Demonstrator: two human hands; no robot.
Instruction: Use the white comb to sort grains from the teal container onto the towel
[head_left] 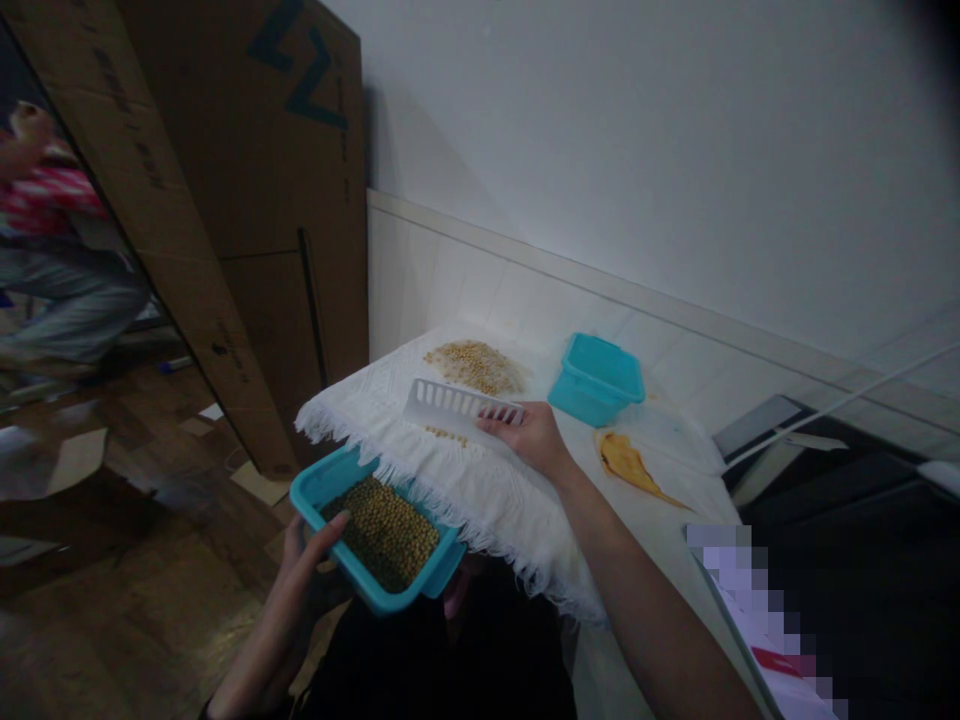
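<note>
My left hand [311, 560] grips the near left rim of a turquoise plastic container [442, 570], thumb over the edge. Yellowish beans [390, 530] lie inside it, mixed with darker green ones. The container is held below the table's front edge, partly under the cloth fringe. My right hand [529, 435] is closed on a white slotted plastic strip or tray [450, 402], standing on its edge on the white fringed cloth [360, 390]. A few loose beans [446, 437] lie just in front of it. Beyond it is a spread pile of beans [476, 365].
A second turquoise container [596, 380] stands at the back right, with a yellow leaf-shaped dish [634, 465] before it. A tall cardboard box [300, 180] borders the table's left side. At far left, another person [60, 230] sits. A white cable [840, 400] crosses on the right.
</note>
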